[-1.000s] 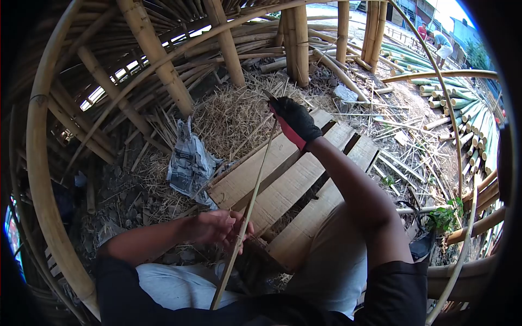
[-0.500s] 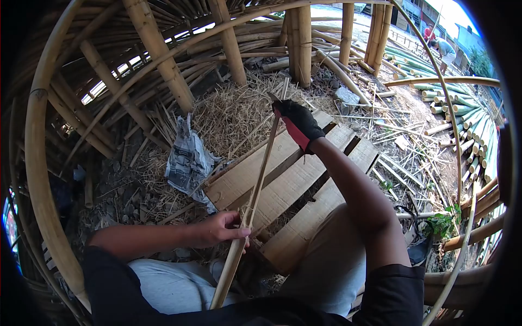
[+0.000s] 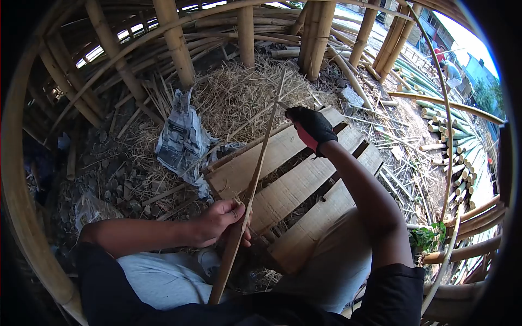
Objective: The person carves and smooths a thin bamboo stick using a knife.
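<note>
A long split bamboo strip (image 3: 256, 179) slants from my lap up over the wooden slatted platform (image 3: 293, 198), narrowing toward its far end. My bare left hand (image 3: 218, 221) is closed around its lower part, with thin shavings by the thumb. Up near the far end, my right hand (image 3: 312, 127), in a black and red glove, is closed on a knife (image 3: 282, 105). Its handle is hidden in the fist, and the short blade points left at the strip. I cannot tell whether the blade touches it.
Crumpled newspaper (image 3: 184, 138) lies left of the platform, beside a heap of shavings (image 3: 236, 100). Upright bamboo posts (image 3: 246, 38) stand behind. Green bamboo poles (image 3: 462, 136) are stacked at right, with people (image 3: 450, 70) beyond. A curved bamboo pole (image 3: 24, 206) arches along the left.
The gloved right hand has shifted slightly right, away from the strip, with the knife still in it. My left hand has moved up slightly while holding the strip. The view has turned a little.
</note>
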Available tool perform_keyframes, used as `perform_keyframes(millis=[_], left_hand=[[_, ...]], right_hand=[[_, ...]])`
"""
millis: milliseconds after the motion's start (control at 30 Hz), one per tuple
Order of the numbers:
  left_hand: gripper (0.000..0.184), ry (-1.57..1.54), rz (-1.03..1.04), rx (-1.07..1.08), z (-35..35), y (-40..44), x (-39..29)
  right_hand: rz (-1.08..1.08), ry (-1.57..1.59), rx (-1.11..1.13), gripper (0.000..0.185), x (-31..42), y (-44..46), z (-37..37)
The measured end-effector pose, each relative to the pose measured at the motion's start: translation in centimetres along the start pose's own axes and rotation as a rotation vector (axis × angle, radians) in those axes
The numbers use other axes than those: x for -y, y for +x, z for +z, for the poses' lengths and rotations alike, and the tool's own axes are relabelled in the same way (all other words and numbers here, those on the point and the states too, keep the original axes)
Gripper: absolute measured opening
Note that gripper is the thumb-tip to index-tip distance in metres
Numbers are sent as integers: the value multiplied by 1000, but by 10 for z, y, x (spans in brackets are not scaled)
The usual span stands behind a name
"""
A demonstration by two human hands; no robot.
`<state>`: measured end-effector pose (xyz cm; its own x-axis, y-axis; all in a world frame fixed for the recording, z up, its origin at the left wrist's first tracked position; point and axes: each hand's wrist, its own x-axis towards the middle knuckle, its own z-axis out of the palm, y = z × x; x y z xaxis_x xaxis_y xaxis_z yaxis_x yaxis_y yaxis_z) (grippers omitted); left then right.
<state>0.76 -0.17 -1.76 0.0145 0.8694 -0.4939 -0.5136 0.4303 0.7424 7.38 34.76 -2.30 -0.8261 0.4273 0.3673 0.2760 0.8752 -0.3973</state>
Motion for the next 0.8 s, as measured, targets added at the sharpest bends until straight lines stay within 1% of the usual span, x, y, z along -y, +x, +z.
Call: perform_keyframes(millis=[33,67,100,133,167,267,300,400,467,533,633,667,733,767,800], left_hand=[[17,-68,14,27,2,0,0],[13,-137,28,55,2,0,1],[14,-172,22,50,0,0,2],[18,-207,17,47,-1,0,4],[24,-240,13,43,-3,1,5],[43,-297,-39,-44,-5,3,9],[46,-309,-63,-97,-8,6,14],[41,-396,-115,57,-24,9,20],[44,-412,-129,87,-25,9,22],[45,-476,-147,149,-26,9,25],[46,-474,-193,241,-23,8,30],[44,-468,-210,262,-20,7,32],[42,-451,-242,304,-10,1,34],[59,-459,-251,396,-13,2,42],[60,-440,-235,378,-12,0,44]], right_hand=[[-18,-35,4,25,0,-1,-1],[10,-29,-8,25,2,-2,-1],[37,-25,-21,24,6,-3,-2],[65,-22,-35,24,10,-3,-5],[157,51,10,26,12,-3,-10],[187,-16,-14,30,15,1,-12],[206,-19,-7,32,16,1,-13],[255,-31,5,35,19,0,-14],[272,-45,6,35,19,2,-12],[255,-13,-18,33,15,3,-7],[222,-16,-59,30,12,0,-1],[206,-25,-75,28,12,0,1],[237,-67,52,27,25,-2,-12],[253,-89,115,27,29,-2,-17],[179,-69,115,28,18,0,-11]])
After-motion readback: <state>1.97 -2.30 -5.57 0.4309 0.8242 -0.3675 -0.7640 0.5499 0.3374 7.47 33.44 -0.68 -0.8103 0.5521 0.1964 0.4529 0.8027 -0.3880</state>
